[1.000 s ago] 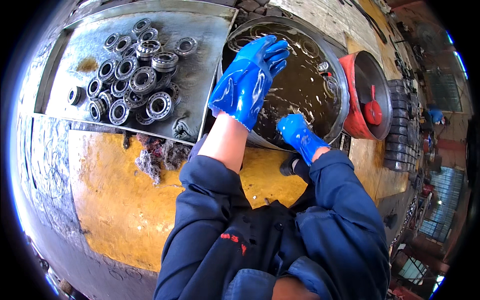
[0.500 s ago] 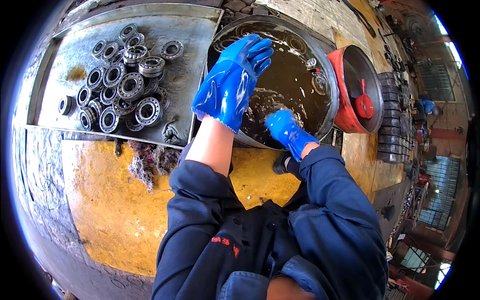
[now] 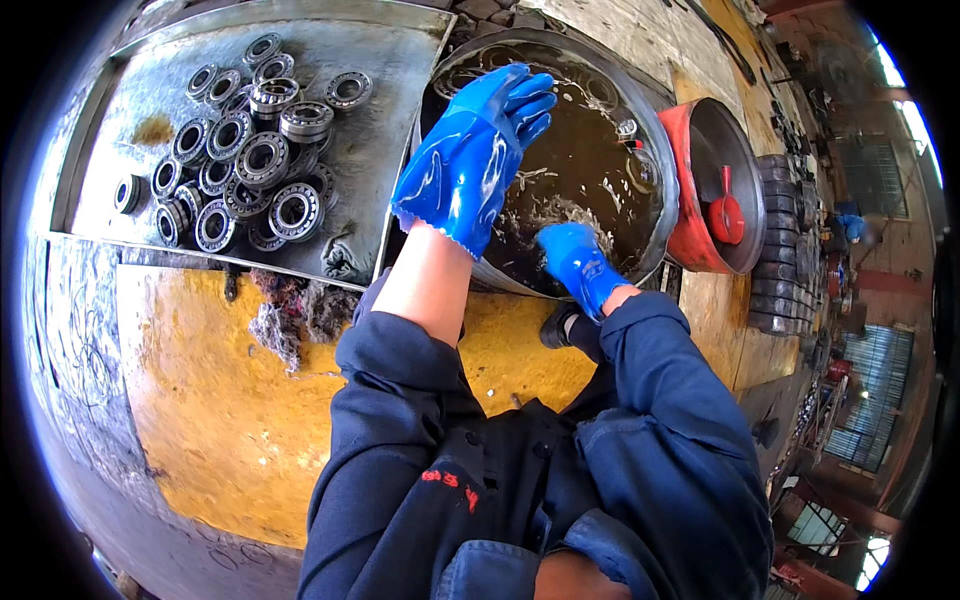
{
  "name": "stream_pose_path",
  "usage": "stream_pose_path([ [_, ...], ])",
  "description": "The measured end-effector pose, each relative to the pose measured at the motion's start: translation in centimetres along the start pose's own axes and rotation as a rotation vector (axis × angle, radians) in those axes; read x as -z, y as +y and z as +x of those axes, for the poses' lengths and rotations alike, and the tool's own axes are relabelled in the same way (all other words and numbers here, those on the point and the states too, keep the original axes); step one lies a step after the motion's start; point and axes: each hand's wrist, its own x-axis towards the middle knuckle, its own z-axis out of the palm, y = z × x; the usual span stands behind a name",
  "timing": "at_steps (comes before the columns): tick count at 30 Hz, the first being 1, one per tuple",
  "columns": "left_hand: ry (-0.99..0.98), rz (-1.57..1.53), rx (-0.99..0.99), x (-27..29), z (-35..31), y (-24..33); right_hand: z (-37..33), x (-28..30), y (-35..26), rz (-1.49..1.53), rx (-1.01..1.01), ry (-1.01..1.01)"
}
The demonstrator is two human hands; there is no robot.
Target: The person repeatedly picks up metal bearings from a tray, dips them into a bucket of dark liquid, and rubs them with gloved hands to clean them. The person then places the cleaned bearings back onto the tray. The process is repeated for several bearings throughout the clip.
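Note:
Both my hands wear blue rubber gloves and work over a round metal tub (image 3: 668, 205) of murky brown liquid. My left hand (image 3: 470, 150) reaches across the tub's left side, its fingers stretched out, with nothing seen in them. Lower and to the right, my right hand (image 3: 578, 262) dips toward the liquid at the tub's near side. Its fingers are blurred and partly hidden, so what they hold does not show. Churned, frothy liquid (image 3: 570, 212) lies just beyond it. Ring shapes (image 3: 600, 92) show faintly in the far part of the tub.
On the left, a metal tray (image 3: 110, 205) carries a heap of roller bearings (image 3: 262, 160) and a grey rag (image 3: 343, 258). Right of the tub stands a red drum (image 3: 683, 190) with a red scoop (image 3: 727, 218) inside. Dirty fibre waste (image 3: 275, 335) lies on the yellow floor (image 3: 220, 400).
My left hand has shifted slightly to the right. My right hand stays near the same spot, and the liquid beyond it is more stirred up. The view has turned a little.

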Motion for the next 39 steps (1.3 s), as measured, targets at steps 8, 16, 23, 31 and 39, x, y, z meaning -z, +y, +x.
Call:
stream_pose_path([
  [8,-0.05,-0.059,0.015,-0.3,-0.5,0.1,-0.5,1.3,-1.6,-0.086,-0.095,-0.139],
  [16,-0.015,0.006,0.006,-0.8,-1.3,0.4,0.7,-2.8,1.8,0.217,-0.103,0.041],
  [23,-0.019,-0.011,0.018,-0.2,-0.7,-0.1,0.4,0.1,-1.2,-0.193,-0.064,-0.099],
  [31,-0.021,-0.002,0.029,-0.7,-1.2,0.4,0.6,-1.9,1.5,0.199,-0.101,0.031],
  [39,-0.04,-0.019,0.011,-0.7,-1.2,0.0,0.7,-0.8,-1.3,-0.291,0.192,-0.048],
])
